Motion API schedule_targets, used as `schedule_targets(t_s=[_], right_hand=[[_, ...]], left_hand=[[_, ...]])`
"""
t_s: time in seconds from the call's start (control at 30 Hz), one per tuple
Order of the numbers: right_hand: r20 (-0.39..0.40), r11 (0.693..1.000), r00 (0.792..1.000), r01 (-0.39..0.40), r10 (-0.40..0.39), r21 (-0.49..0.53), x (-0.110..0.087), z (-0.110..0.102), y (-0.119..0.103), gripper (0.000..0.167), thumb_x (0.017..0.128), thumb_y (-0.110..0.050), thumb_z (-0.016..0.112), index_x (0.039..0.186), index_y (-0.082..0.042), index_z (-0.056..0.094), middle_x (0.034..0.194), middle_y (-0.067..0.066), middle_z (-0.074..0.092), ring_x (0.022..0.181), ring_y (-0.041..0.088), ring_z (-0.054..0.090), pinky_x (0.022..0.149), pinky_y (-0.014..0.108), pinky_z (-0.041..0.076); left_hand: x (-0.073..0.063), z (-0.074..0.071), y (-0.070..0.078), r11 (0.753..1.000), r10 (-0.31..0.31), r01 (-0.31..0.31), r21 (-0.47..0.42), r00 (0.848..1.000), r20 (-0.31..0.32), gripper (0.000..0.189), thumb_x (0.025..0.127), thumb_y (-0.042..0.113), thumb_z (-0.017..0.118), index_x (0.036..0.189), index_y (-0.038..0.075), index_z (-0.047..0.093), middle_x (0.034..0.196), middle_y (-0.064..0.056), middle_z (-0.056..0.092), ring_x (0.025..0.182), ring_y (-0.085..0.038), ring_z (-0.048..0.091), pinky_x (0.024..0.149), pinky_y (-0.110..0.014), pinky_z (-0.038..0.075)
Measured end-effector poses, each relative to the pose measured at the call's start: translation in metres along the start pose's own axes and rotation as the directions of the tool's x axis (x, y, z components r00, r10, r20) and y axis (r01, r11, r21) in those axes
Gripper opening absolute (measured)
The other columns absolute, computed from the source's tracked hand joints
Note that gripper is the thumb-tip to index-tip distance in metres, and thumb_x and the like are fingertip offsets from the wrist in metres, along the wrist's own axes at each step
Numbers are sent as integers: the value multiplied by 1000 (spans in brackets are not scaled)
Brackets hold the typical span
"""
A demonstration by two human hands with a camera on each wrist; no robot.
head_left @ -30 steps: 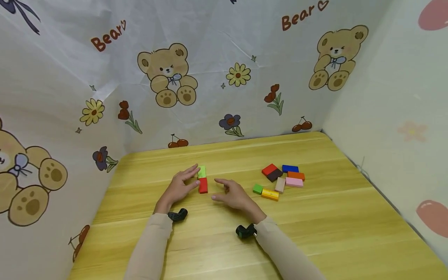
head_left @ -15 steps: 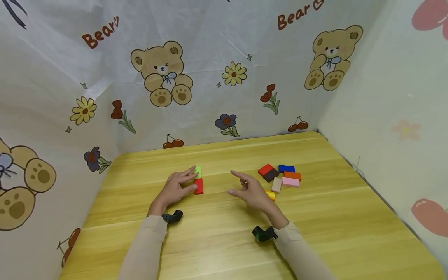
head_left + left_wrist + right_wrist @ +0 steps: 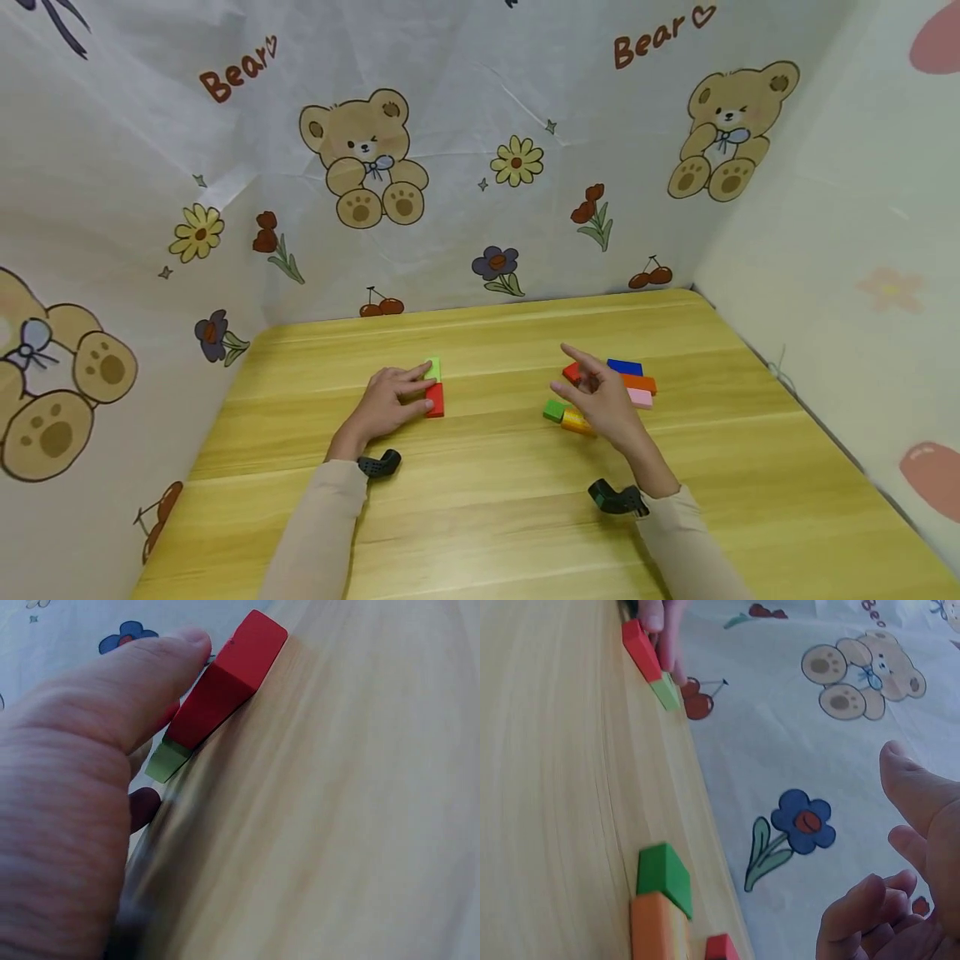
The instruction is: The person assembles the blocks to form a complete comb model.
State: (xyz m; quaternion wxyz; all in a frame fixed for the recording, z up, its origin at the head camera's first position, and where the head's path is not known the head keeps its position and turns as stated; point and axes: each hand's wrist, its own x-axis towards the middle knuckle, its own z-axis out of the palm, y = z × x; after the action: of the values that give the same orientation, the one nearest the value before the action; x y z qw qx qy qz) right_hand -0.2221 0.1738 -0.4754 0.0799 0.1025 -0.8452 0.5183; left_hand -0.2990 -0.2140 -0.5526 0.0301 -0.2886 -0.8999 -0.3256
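A red block [image 3: 438,405] and a light green block [image 3: 435,367] lie end to end on the table. My left hand [image 3: 384,403] rests on this pair from the left, fingers extended, its thumb [image 3: 161,671] along the red block's side in the left wrist view. Over the cluster on the right, my right hand [image 3: 609,407] hovers with thumb and index finger apart and the other fingers bent; nothing is between them. Just left of it lie a green block [image 3: 553,410] and a yellow block [image 3: 575,421]. Part of the cluster is hidden behind this hand.
Around the right hand also show a second red block [image 3: 571,372], a blue block [image 3: 625,367], an orange block [image 3: 641,384] and a pink block [image 3: 642,398]. A patterned bear cloth [image 3: 442,275] stands along the far edge of the wooden table [image 3: 487,517].
My right hand has moved right, from beside the red and light green pair to over the cluster. My left hand stays at the pair, its fingers now further over the blocks.
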Motion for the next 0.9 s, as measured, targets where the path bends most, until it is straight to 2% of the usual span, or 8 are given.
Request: schedule_targets(t_s=[0.17, 0.3, 0.5, 0.73, 0.9], right_hand=[[1, 998, 1000, -29, 29, -51, -6, -18, 10, 60, 94, -25, 72, 150, -21, 49, 83, 6, 43, 63, 13, 36, 51, 23, 33], [-3, 995, 1000, -26, 26, -97, -10, -29, 19, 60, 95, -23, 71, 150, -16, 48, 86, 8, 44, 64, 13, 35, 49, 25, 31], [-41, 987, 999, -40, 34, -154, -17, -40, 26, 60, 95, -28, 71, 149, -15, 50, 82, 9, 42, 62, 12, 32, 49, 27, 29], [-27, 973, 993, -119, 116, -200, -22, -51, 38, 58, 96, -36, 67, 148, -14, 51, 76, 4, 38, 60, 10, 34, 47, 25, 30], [-32, 964, 987, -160, 157, -211, -27, -53, 52, 62, 95, -34, 70, 147, -7, 51, 78, 4, 40, 62, 10, 37, 47, 25, 31]], left_hand=[[0, 1, 2, 1000, -12, 12, -7, 1000, 17, 54, 93, 49, 67, 140, 23, 61, 157, 7, 44, 131, -23, 45, 121, -58, 11], [-1, 0, 3, 1000, -24, 24, -13, 1000, 15, 53, 93, 48, 68, 140, 23, 61, 157, 9, 44, 129, -21, 45, 122, -56, 10], [-3, -2, 3, 1000, -24, 24, -3, 1000, 1, 53, 93, 48, 68, 140, 24, 61, 156, 9, 45, 127, -19, 46, 121, -56, 11], [-2, -1, 2, 999, -42, 42, -11, 999, 12, 54, 93, 49, 67, 141, 24, 60, 158, 10, 42, 129, -17, 45, 122, -55, 9], [-1, 0, 0, 999, -47, 47, -4, 999, 8, 53, 93, 50, 67, 140, 27, 60, 157, 13, 42, 126, -15, 45, 122, -54, 11]])
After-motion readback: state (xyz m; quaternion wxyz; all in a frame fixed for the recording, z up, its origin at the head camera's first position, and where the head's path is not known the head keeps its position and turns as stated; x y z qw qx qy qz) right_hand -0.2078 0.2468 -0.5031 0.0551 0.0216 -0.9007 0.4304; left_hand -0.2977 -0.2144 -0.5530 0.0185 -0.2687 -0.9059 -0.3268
